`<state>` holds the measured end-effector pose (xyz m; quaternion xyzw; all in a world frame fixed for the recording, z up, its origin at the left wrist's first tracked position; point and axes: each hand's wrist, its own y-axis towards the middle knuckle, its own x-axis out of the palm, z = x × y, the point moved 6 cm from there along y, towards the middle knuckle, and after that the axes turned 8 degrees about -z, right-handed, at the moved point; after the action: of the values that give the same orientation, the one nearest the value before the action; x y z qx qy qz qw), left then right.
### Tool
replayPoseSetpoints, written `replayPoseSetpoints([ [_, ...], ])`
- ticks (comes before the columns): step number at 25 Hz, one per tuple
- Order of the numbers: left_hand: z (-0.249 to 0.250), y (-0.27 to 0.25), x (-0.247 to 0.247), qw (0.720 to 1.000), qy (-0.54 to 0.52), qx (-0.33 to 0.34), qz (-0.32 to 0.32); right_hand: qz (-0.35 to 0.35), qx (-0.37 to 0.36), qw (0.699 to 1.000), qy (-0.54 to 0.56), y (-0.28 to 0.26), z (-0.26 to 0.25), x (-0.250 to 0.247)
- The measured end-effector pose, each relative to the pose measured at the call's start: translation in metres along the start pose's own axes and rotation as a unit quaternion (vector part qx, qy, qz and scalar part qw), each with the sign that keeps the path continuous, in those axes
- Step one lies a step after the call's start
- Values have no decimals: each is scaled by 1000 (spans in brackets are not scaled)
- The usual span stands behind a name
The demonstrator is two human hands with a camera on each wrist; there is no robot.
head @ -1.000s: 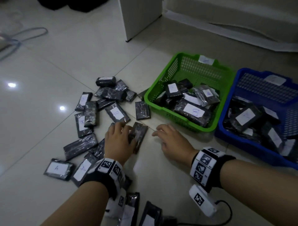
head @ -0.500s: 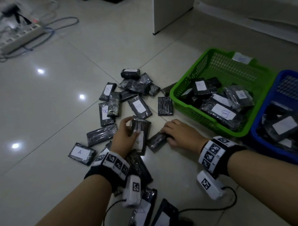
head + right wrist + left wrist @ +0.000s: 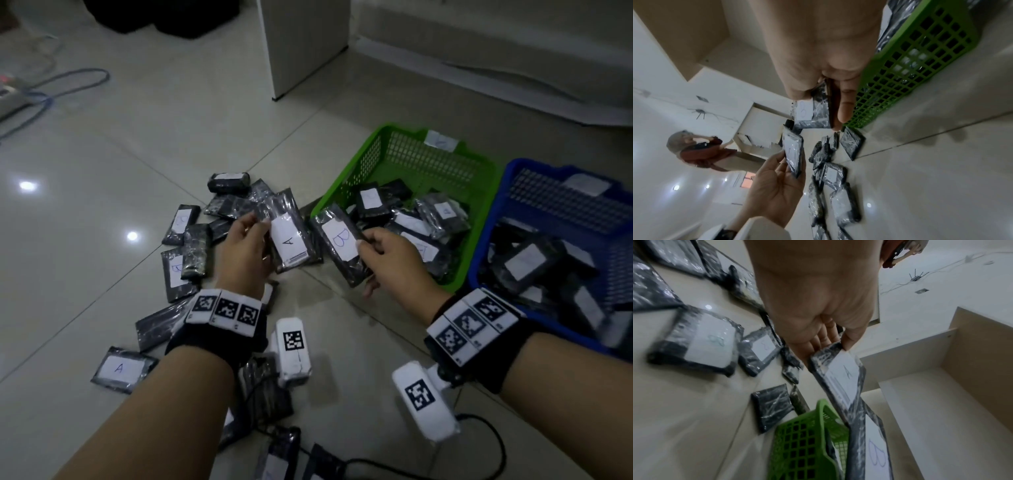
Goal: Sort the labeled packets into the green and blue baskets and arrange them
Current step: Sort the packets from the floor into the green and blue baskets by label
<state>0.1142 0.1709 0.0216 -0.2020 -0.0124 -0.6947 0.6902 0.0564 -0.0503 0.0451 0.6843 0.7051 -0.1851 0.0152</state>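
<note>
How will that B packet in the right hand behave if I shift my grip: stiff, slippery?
Probably stiff: the B packet stays flat though the right hand pinches only one edge. Likely slippery, since its glossy wrap glints and wrinkles. It seems light; a thumb-and-finger pinch holds it up.

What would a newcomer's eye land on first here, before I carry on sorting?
Probably the two packets held up mid-frame: the left hand grips the packet marked A, the right hand the packet marked B. Next, the green basket and blue basket at right, both holding packets, and the loose pile of packets on the floor at left.
</note>
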Motion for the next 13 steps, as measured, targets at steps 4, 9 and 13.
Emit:
replayPoseSetpoints([
  [4, -4, 7, 46, 997, -18, 3, -69, 76, 9, 995, 59, -8, -3, -37],
  [9, -20, 4, 99, 993, -19, -12, -118, 147, 35, 984, -98, -7, 7, -93],
  [13, -32, -2, 133, 990, -31, -36, -130, 106, 57, 981, -150, 11, 10, -115],
])
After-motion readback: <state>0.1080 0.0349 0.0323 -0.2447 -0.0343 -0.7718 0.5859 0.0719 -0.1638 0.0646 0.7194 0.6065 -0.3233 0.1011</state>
